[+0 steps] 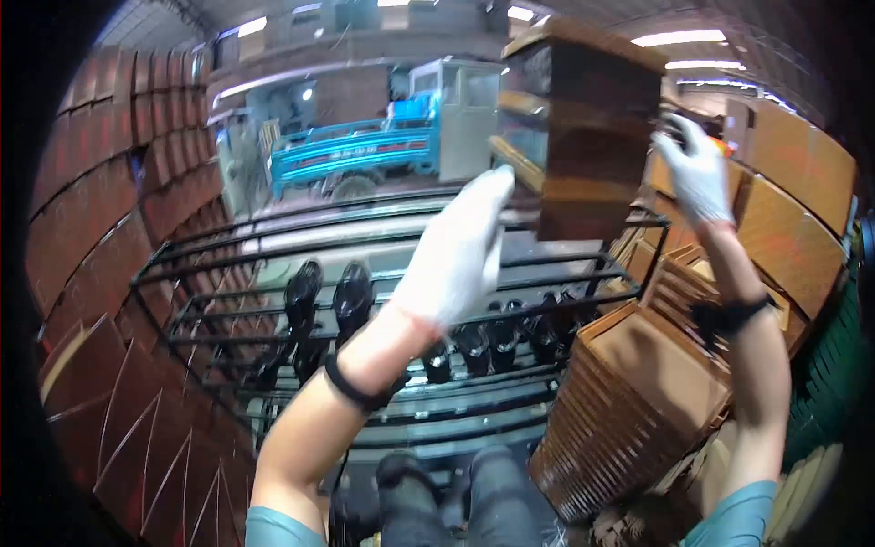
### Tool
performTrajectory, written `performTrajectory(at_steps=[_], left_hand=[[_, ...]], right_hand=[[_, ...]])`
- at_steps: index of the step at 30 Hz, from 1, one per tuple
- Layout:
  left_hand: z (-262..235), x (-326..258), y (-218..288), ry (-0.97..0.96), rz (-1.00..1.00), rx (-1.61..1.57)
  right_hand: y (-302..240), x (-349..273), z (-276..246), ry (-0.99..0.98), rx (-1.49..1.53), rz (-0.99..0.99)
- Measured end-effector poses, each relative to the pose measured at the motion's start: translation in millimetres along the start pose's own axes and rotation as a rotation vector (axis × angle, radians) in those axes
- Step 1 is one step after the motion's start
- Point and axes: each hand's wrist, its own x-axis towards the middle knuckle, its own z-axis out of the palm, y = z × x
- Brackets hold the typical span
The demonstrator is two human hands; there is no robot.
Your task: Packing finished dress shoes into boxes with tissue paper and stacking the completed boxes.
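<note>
Both my hands wear white gloves and are raised over a black metal rack. A tall dark brown stack of boxes (597, 137) with tan edges stands between them, above the rack's right end; whether it rests there is unclear. My left hand (451, 246) stretches its fingers toward the stack's left side, the tips close to a tan edge that juts out. I cannot tell whether they touch it. At the stack's right side my right hand (697, 173) has its fingers apart and slightly bent. Glossy black shoes (353, 296) stand on the rack (273, 239) below.
Reddish-brown boxes (82, 201) are piled high on the left. On the right stand a stack of brown trays or lids (629, 401) and large tan cartons (793, 164). A blue three-wheeled cargo vehicle (355, 155) is parked beyond the rack. My legs (499, 501) show at the bottom.
</note>
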Motion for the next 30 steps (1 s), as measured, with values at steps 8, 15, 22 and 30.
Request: performTrajectory(at_steps=[8,15,22,30], left_hand=[[-125.2,-536.4,106.9,-0.766,-1.102,0.596],[-166.9,-656.3,150.1,-1.025,-1.788,0.571],[-150.9,-583.6,170.7,-0.987,-1.289,0.511],[-198.0,-394.6,185.7,-0.67,-0.681,0.29]], right_hand=[[-61.5,-257.0,-267.4,-0.533,-0.538,0.23],[-12.0,-386.2,-357.0,-0.919,-0.815,0.848],[10.2,-422.0,-363.5,-0.941,-0.762,0.641],[-10.6,-398.9,-357.6,-0.694,-0.511,1.186]])
